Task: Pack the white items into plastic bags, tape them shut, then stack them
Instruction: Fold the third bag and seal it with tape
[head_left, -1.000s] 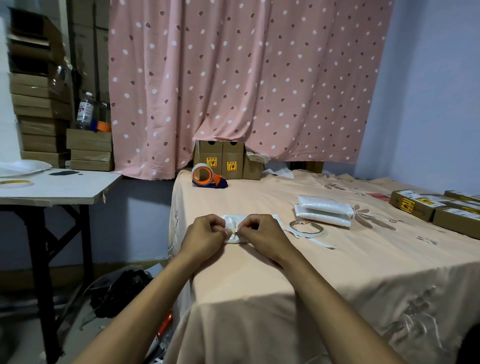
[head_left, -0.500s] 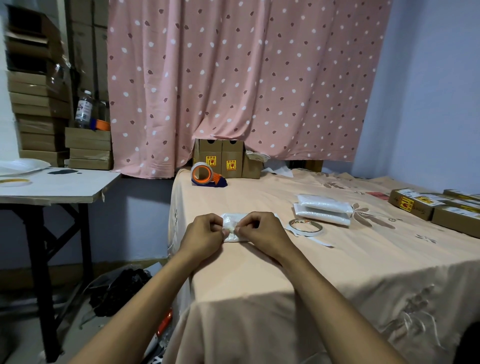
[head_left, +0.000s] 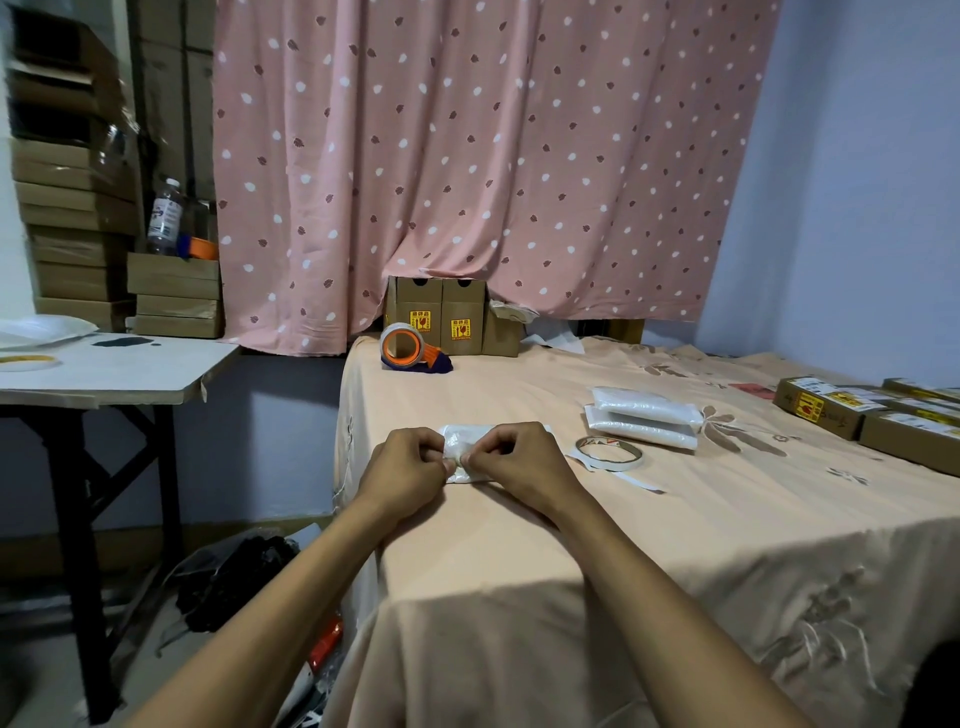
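Observation:
A white item in a clear plastic bag (head_left: 464, 440) lies on the peach-covered table (head_left: 519, 545), near its left edge. My left hand (head_left: 404, 470) and my right hand (head_left: 514, 465) both pinch the bag's near edge, thumbs and fingers closed on it. Much of the bag is hidden under my hands. To the right, two packed white bags (head_left: 643, 423) lie stacked. A thin roll of tape (head_left: 609, 452) with a loose white strip rests between the stack and my right hand.
An orange tape dispenser (head_left: 410, 349) sits at the table's far left, before small brown boxes (head_left: 441, 319). Flat cardboard boxes (head_left: 872, 415) line the right side. A white side table (head_left: 114, 366) stands left, with stacked cartons (head_left: 78, 228) behind. A pink curtain hangs behind.
My hands stay on the bag with only small finger movements along its near edge. Nothing else has moved.

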